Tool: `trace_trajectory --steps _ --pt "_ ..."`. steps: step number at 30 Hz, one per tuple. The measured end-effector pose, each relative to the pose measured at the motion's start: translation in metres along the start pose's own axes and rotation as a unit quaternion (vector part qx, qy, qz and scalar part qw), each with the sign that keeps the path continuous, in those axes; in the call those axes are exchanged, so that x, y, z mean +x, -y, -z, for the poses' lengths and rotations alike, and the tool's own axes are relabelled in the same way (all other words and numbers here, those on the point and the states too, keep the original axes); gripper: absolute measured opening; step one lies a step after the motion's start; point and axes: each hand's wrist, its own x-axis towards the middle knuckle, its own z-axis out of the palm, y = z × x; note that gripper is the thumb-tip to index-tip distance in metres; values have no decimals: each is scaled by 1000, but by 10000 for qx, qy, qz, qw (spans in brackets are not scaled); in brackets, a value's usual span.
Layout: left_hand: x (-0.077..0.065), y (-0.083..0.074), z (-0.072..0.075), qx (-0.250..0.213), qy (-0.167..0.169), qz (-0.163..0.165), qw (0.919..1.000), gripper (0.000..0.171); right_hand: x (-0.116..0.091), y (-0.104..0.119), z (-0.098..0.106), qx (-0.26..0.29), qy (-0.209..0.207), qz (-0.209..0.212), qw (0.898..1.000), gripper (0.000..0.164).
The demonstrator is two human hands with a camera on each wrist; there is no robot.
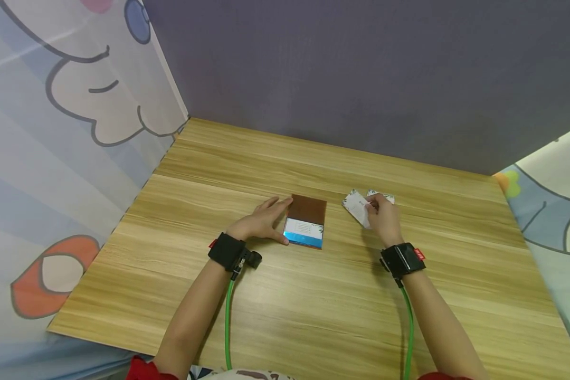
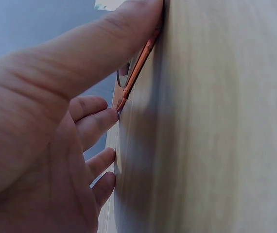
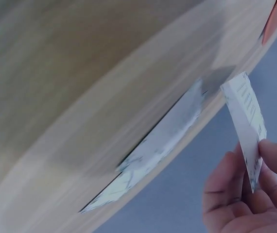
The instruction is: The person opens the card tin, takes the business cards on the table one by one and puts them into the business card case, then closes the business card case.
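Note:
My left hand (image 1: 262, 221) lies beside a flat brown card holder (image 1: 307, 208), thumb and forefinger spread along its left edge. A white card with printed lines and a bright blue strip (image 1: 303, 238) show on the holder's near half. In the left wrist view the thumb is at the holder's orange-brown edge and the other fingers are loosely bent. My right hand (image 1: 383, 219) pinches a small white printed card (image 3: 248, 116) between thumb and fingers, raised off the table. Below it, white leaf-patterned cards (image 3: 165, 133) lie overlapping on the wood.
The wood-grain table (image 1: 313, 306) ends at a dark grey panel (image 1: 342, 79) behind. Cartoon-print curtains (image 1: 66, 174) hang at the left and right sides. A green cable (image 1: 228, 322) runs from each wrist strap towards the near edge.

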Motion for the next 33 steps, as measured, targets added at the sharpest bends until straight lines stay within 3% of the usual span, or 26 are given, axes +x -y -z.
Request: trace_trajectory --steps 33 --pt "-1 -3 2 57 0 -26 10000 108 -5 54 -28 551 668 867 9925 17"
